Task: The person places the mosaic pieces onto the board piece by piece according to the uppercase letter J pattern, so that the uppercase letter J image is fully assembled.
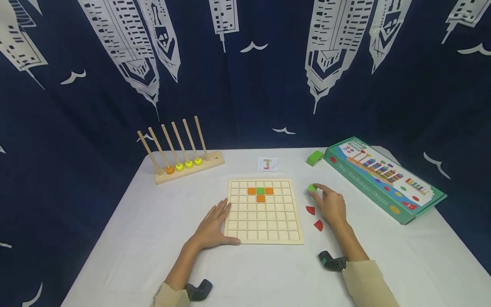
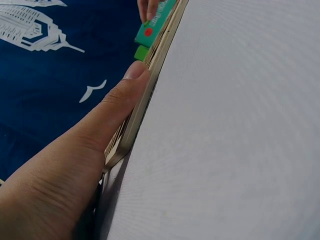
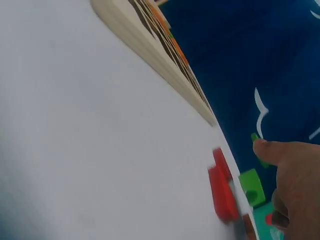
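My right hand (image 1: 331,207) pinches a small green square tile (image 1: 312,187) between thumb and fingertips, right of the wooden grid board (image 1: 281,234). In the right wrist view the thumb covers part of that tile (image 3: 264,163). My left hand (image 1: 211,228) rests at the board's lower left corner, fingers along the left side and thumb on the near edge. On the board, a green tile (image 1: 260,190) sits between two orange tiles (image 1: 251,191), and a third orange tile (image 1: 261,198) lies just below it. Two red quarter-circle pieces (image 1: 319,225) lie right of the board.
Behind the board lies a pattern card (image 1: 267,164) with a hook-shaped figure. A wooden peg rack (image 1: 188,171) with orange and yellow beads stands back left. A green block (image 1: 315,157) lies beside the green game box (image 1: 383,181) at right.
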`<action>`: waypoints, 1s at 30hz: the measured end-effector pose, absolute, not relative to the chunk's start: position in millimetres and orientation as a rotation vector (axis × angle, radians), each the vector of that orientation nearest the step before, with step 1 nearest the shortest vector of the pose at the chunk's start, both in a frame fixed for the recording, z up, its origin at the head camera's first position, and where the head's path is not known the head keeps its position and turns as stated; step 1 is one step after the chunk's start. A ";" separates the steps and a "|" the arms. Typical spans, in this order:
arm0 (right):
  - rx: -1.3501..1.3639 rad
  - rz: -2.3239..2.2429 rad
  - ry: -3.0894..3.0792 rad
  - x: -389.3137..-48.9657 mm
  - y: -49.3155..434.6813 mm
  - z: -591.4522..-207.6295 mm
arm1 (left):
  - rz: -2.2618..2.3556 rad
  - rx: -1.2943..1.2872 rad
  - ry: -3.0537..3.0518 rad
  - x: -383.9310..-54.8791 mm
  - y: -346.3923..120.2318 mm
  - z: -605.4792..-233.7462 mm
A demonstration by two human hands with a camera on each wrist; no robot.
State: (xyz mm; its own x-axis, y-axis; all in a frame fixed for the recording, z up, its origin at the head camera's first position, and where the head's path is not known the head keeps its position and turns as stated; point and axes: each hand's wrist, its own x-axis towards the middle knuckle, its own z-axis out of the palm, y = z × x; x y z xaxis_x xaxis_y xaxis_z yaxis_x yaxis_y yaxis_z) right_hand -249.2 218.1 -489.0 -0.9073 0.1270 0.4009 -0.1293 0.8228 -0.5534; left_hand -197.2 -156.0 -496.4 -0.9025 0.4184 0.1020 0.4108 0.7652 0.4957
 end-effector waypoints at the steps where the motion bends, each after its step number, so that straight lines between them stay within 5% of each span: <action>1: 0.044 0.835 -2.568 -248.1 213.2 -487.5 | 0.820 0.687 2.939 -197.0 -156.3 -495.9; 17: 0.552 0.922 -2.621 -237.3 121.3 -487.1 | 0.819 0.679 2.937 -196.7 -157.6 -495.3; 30: 0.624 0.900 -2.724 -235.6 103.4 -490.9 | 0.821 0.679 2.934 -196.0 -155.6 -494.8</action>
State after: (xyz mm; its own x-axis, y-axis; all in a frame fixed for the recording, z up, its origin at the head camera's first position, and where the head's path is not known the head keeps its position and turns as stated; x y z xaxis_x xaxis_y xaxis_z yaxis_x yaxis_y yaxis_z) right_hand -235.6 103.4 -490.9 -0.8895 -0.3277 0.3185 -0.4529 0.7248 -0.5192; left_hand -196.0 -155.6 -494.8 -0.9053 0.4139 0.0956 0.4034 0.7671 0.4988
